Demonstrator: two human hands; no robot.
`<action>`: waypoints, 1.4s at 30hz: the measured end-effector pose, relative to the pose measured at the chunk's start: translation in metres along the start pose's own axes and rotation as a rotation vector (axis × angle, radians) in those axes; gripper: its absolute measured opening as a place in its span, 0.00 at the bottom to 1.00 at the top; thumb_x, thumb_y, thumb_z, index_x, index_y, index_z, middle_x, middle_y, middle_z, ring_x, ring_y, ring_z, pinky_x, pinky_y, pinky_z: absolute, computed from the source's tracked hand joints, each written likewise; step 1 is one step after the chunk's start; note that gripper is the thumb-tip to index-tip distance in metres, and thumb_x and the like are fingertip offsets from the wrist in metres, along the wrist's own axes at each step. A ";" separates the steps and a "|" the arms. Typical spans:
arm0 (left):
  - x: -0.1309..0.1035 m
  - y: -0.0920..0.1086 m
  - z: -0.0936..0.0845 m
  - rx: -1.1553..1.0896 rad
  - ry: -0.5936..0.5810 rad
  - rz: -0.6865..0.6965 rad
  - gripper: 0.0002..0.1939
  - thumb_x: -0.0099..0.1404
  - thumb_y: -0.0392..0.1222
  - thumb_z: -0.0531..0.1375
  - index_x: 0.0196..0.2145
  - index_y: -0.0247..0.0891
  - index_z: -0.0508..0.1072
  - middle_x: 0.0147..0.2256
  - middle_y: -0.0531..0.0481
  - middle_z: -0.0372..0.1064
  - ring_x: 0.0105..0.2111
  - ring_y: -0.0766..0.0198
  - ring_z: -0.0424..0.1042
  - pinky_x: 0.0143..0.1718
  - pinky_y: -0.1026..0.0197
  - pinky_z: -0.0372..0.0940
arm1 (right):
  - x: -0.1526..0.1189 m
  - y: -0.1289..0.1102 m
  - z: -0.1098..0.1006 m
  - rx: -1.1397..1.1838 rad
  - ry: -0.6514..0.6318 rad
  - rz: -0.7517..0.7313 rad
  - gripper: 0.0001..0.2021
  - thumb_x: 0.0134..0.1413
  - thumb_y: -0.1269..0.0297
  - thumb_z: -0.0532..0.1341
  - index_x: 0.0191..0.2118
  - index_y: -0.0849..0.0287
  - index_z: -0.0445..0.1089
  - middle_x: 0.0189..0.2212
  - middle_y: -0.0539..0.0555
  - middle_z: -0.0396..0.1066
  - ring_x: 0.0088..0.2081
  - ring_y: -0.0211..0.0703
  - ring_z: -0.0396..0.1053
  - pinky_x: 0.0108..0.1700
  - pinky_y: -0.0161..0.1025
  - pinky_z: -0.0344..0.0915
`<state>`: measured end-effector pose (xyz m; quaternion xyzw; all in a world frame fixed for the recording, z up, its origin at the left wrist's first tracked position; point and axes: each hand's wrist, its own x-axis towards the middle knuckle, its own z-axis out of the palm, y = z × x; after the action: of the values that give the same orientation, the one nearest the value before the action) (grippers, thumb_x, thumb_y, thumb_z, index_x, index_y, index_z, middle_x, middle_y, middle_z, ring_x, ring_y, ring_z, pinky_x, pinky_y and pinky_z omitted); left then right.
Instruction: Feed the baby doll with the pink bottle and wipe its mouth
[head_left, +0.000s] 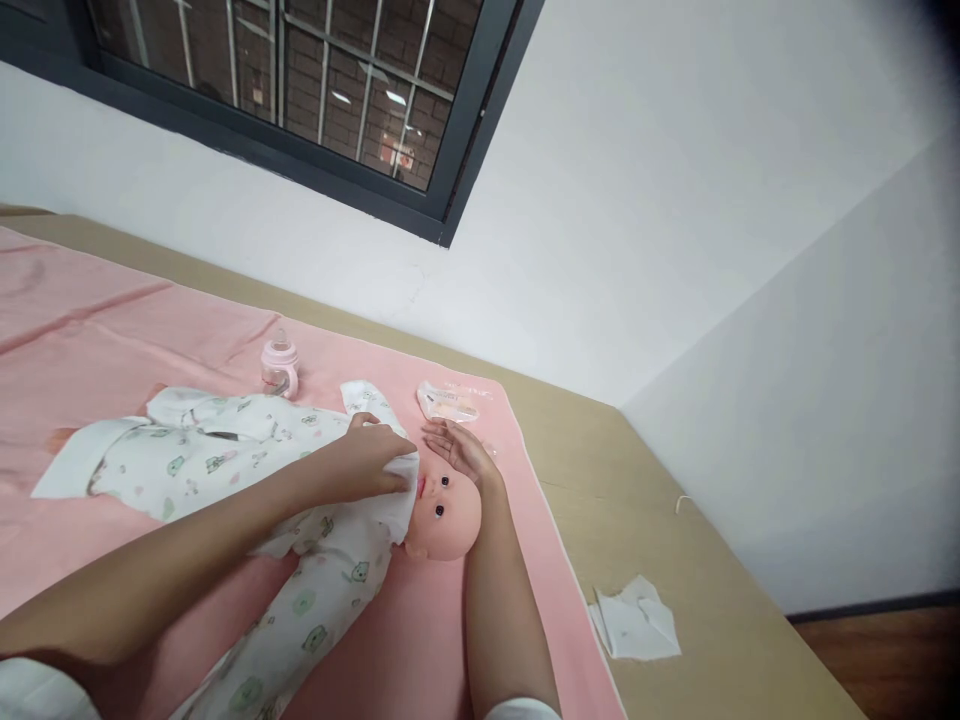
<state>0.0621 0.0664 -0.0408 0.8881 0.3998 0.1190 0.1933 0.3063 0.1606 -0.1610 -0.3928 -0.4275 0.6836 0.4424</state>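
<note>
A baby doll (448, 515) lies on its back on a pink sheet (345, 650), its head toward the right. It wears a white outfit (247, 450) printed with green bears, sleeves spread to both sides. My left hand (367, 462) reaches over the doll's chest, thumb and fingers closed on a white cloth (405, 500) at its chin. Whether that cloth is separate or part of the collar, I cannot tell. Beside the top side of the doll's head, my right hand (459, 452) lies with its fingers stretched out, and its forearm passes close to the crown.
A pink baby bottle (280, 366) with handles stands behind the doll. Near my right hand lies a clear plastic packet (448, 403). A crumpled white cloth (637, 622) rests on the tan surface (600, 480) at right. White walls and a barred window (360, 90) bound the far side.
</note>
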 end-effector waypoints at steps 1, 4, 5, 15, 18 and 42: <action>0.000 -0.001 0.000 0.012 0.000 -0.003 0.08 0.56 0.35 0.53 0.22 0.37 0.57 0.24 0.55 0.61 0.31 0.63 0.64 0.48 0.53 0.52 | 0.000 0.001 -0.001 0.005 -0.002 -0.006 0.11 0.56 0.61 0.61 0.42 0.61 0.71 0.43 0.59 0.75 0.44 0.42 0.74 0.59 0.44 0.62; 0.001 -0.003 0.001 0.039 -0.004 0.012 0.07 0.58 0.34 0.54 0.23 0.37 0.61 0.26 0.53 0.65 0.34 0.60 0.66 0.48 0.51 0.52 | 0.001 0.003 -0.002 0.001 -0.002 -0.014 0.11 0.55 0.62 0.62 0.42 0.61 0.71 0.42 0.58 0.76 0.44 0.42 0.74 0.59 0.44 0.62; 0.001 -0.003 0.002 0.042 -0.001 0.021 0.06 0.59 0.34 0.54 0.24 0.37 0.62 0.26 0.53 0.66 0.35 0.60 0.66 0.48 0.51 0.52 | 0.002 0.003 -0.002 -0.002 0.001 -0.014 0.11 0.55 0.62 0.62 0.42 0.62 0.71 0.41 0.58 0.76 0.44 0.42 0.74 0.59 0.44 0.62; 0.006 -0.006 0.011 0.147 0.070 0.018 0.03 0.63 0.33 0.55 0.32 0.38 0.68 0.35 0.49 0.71 0.42 0.55 0.67 0.51 0.46 0.51 | 0.004 0.006 -0.002 -0.019 0.021 -0.026 0.12 0.52 0.59 0.64 0.41 0.61 0.72 0.39 0.57 0.76 0.41 0.42 0.75 0.54 0.42 0.66; 0.008 -0.006 0.011 0.142 0.068 0.022 0.05 0.63 0.34 0.54 0.35 0.38 0.70 0.38 0.47 0.72 0.43 0.54 0.67 0.50 0.45 0.52 | 0.004 0.006 -0.002 -0.021 0.028 -0.026 0.13 0.51 0.59 0.66 0.40 0.60 0.73 0.39 0.56 0.76 0.41 0.42 0.75 0.54 0.42 0.67; 0.012 -0.012 0.016 0.136 0.168 0.055 0.16 0.58 0.25 0.47 0.36 0.37 0.71 0.37 0.47 0.68 0.39 0.58 0.68 0.43 0.55 0.58 | 0.004 0.004 0.002 -0.064 0.036 -0.027 0.13 0.48 0.59 0.67 0.39 0.59 0.72 0.37 0.55 0.75 0.40 0.43 0.74 0.53 0.43 0.67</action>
<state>0.0675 0.0784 -0.0593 0.8965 0.3974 0.1710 0.0951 0.3027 0.1626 -0.1645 -0.4133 -0.4463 0.6563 0.4463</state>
